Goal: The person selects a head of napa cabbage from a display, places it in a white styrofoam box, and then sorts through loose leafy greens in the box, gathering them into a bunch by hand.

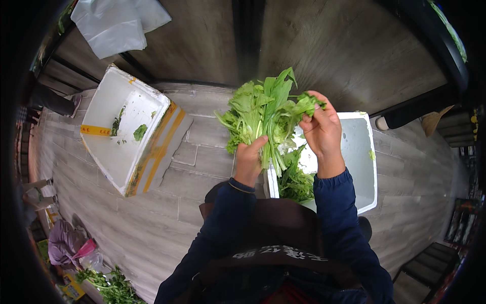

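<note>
My left hand (pixel 250 157) is closed around the stems of a bunch of leafy greens (pixel 265 110), mixed pale lettuce-like and long dark leaves. To its right, my right hand (pixel 322 129) pinches a leaf (pixel 309 103) between thumb and fingers at the bunch's right side; whether that leaf is still joined to the bunch is unclear. Below both hands stands an open white foam box (pixel 358 152) with more greens (pixel 296 184) inside, partly hidden by my right forearm.
Another white foam box (pixel 110 95) with yellow tape and loose leaves stands left on the wood-look floor. Plastic bags (pixel 114 26) hang upper left. A person in purple (pixel 64 243) is lower left near leafy greens (pixel 117 287). Other people's legs show at left (pixel 57 100) and right (pixel 402 114).
</note>
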Tool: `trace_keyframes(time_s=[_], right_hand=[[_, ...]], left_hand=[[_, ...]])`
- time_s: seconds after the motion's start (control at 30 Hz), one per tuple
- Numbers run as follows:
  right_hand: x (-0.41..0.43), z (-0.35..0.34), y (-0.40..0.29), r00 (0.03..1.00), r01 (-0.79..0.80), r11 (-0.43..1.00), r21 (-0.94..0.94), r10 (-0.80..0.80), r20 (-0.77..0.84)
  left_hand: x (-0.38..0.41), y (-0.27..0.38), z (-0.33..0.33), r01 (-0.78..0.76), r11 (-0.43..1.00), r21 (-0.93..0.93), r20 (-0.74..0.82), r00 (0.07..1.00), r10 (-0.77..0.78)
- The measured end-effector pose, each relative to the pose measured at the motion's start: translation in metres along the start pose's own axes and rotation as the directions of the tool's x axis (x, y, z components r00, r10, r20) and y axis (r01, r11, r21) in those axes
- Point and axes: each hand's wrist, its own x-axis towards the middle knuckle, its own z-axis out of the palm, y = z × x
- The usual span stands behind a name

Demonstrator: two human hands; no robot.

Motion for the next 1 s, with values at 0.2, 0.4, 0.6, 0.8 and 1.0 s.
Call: trace_keyframes(time_s=[0.2,0.4,0.6,0.8,1.0], right_hand=[[-0.004,0.008,0.004,0.952,-0.294,0.939,-0.181,0.304,0.031],[-0.001,-0.006,0.020,0.989,-0.135,0.602,-0.787,0.124,-0.075],[-0.007,-0.011,0.031,0.970,-0.111,0.490,-0.865,0.244,0.014],[-0.009,-0.010,0.037,0.926,-0.171,0.538,-0.825,0.375,0.053],[-0.010,-0.013,0.031,0.952,-0.238,0.763,-0.602,0.306,0.012]], left_hand=[[-0.001,0.004,0.007,-0.025,0.995,-0.098,0.038,0.999,0.029],[0.001,0.004,-0.001,0.013,0.996,-0.093,0.045,0.999,-0.009],[0.000,0.006,0.003,0.030,0.991,-0.130,0.072,0.997,-0.021],[0.001,0.007,0.003,0.021,0.994,-0.108,0.055,0.998,-0.015],[-0.001,0.013,0.012,0.048,0.993,-0.110,0.080,0.996,-0.039]])
